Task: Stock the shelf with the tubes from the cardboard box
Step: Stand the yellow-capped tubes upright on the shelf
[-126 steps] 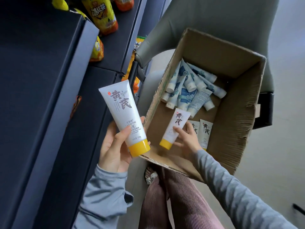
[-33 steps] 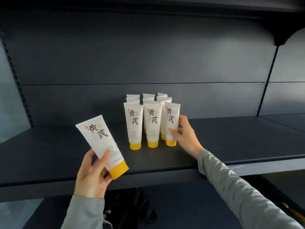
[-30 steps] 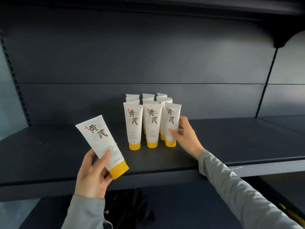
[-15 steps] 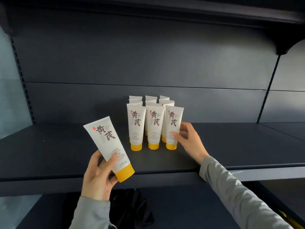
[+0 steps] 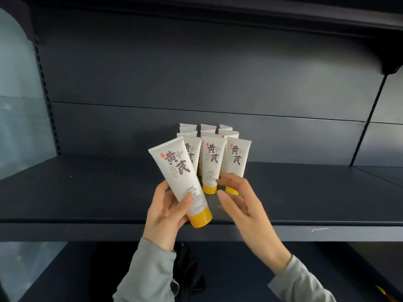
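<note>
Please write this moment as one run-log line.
left hand: grips tube, tilted, cap down | right hand: holds nothing, in front of shelved tubes | shelf: tubes standing in three columns

Letting go of the front-right tube (image 5: 236,158) and drawing the right hand (image 5: 242,203) back from it, fingers (image 5: 231,179) spreading loose; swinging the held tube (image 5: 181,177) in the left hand (image 5: 165,214) up and rightward, now overlapping the front-left tube (image 5: 193,151).

The dark shelf (image 5: 87,192) carries white tubes (image 5: 212,162) standing upright on yellow caps, clustered in three files near its middle.
</note>
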The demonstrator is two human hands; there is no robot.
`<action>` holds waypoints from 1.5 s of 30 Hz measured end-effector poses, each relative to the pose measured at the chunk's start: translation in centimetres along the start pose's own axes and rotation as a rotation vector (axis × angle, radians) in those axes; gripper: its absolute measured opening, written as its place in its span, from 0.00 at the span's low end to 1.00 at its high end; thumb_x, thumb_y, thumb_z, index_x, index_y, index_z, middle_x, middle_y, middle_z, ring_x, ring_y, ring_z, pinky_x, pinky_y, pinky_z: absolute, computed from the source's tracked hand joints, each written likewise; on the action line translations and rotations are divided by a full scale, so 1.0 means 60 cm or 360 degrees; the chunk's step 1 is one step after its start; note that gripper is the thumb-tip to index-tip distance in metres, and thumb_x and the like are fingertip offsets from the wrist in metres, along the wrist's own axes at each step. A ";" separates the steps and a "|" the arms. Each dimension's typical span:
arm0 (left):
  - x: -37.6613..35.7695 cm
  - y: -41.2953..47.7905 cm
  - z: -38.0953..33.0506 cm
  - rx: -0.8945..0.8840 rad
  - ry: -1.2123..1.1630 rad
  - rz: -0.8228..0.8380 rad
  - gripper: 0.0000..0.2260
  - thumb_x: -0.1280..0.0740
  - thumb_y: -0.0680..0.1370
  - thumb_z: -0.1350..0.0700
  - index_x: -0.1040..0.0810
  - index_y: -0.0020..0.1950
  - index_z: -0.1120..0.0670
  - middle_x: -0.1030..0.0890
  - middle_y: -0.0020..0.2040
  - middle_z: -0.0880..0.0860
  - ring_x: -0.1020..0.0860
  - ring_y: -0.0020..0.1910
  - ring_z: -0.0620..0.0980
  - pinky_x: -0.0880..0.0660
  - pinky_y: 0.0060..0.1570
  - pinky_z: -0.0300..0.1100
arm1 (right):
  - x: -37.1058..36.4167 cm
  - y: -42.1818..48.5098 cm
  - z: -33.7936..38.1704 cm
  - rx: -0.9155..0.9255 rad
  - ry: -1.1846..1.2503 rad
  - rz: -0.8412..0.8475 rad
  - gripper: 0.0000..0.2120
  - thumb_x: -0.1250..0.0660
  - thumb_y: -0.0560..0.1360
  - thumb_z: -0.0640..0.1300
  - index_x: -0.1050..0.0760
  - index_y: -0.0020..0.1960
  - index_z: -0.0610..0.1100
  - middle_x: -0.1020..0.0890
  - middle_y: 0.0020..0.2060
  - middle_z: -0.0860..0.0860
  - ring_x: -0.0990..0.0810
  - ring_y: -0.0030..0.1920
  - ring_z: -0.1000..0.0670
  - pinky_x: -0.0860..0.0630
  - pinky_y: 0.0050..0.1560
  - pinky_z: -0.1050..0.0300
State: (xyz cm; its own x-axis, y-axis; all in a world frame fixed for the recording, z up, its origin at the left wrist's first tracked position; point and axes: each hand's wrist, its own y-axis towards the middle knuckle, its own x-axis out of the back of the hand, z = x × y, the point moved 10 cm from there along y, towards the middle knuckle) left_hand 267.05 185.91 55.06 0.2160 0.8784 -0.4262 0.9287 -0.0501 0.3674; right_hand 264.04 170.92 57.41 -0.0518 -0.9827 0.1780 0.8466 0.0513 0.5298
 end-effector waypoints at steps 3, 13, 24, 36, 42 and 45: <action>-0.010 0.000 -0.008 -0.0047 0.0027 0.0049 0.20 0.33 0.68 0.58 0.27 0.60 0.54 0.17 0.50 0.52 0.18 0.51 0.51 0.21 0.40 0.41 | -0.025 -0.010 -0.001 -0.0063 0.0096 0.0132 0.21 0.34 0.73 0.53 0.32 0.66 0.56 0.23 0.60 0.57 0.22 0.60 0.51 0.23 0.58 0.49; 0.002 0.002 0.001 -0.0087 0.0054 -0.0010 0.22 0.31 0.65 0.57 0.27 0.58 0.49 0.16 0.47 0.49 0.18 0.49 0.48 0.22 0.41 0.37 | -0.042 -0.008 -0.012 -0.0131 0.0104 0.0105 0.22 0.29 0.70 0.48 0.28 0.62 0.54 0.18 0.53 0.56 0.19 0.54 0.54 0.22 0.54 0.61; -0.005 -0.002 -0.033 -0.0245 0.0551 0.0155 0.15 0.43 0.76 0.51 0.28 0.61 0.47 0.19 0.55 0.41 0.25 0.57 0.34 0.29 0.50 0.25 | -0.059 0.011 -0.038 -0.0240 0.0142 0.0153 0.22 0.27 0.68 0.49 0.27 0.61 0.53 0.18 0.54 0.55 0.18 0.53 0.53 0.22 0.53 0.61; 0.095 -0.021 -0.053 -0.0250 0.2779 0.0043 0.42 0.69 0.71 0.30 0.36 0.73 0.50 0.30 0.70 0.49 0.33 0.69 0.52 0.40 0.69 0.57 | -0.063 0.074 -0.079 -0.0344 -0.0165 0.0137 0.21 0.26 0.71 0.45 0.33 0.58 0.55 0.21 0.54 0.58 0.19 0.49 0.59 0.23 0.41 0.68; 0.128 -0.038 -0.046 -0.0101 0.3027 0.0079 0.37 0.62 0.77 0.35 0.23 0.63 0.57 0.19 0.58 0.55 0.21 0.56 0.59 0.28 0.54 0.65 | -0.079 0.095 -0.103 -0.0346 -0.0302 0.0139 0.21 0.27 0.71 0.44 0.34 0.58 0.55 0.22 0.54 0.57 0.20 0.49 0.60 0.25 0.42 0.69; 0.146 -0.046 -0.047 -0.0043 0.3043 0.0073 0.38 0.62 0.76 0.34 0.24 0.63 0.56 0.20 0.59 0.55 0.22 0.58 0.59 0.29 0.55 0.65 | -0.082 0.100 -0.108 -0.0340 -0.0332 0.0123 0.22 0.27 0.71 0.44 0.35 0.60 0.52 0.23 0.54 0.58 0.21 0.49 0.62 0.26 0.39 0.74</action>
State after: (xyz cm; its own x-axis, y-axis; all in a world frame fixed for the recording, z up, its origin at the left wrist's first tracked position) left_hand 265.52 195.09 52.60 -0.3530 0.1532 0.9230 0.9244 -0.0953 0.3693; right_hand 272.84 174.88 54.34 -0.0721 -0.9185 0.3888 0.9432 0.0640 0.3259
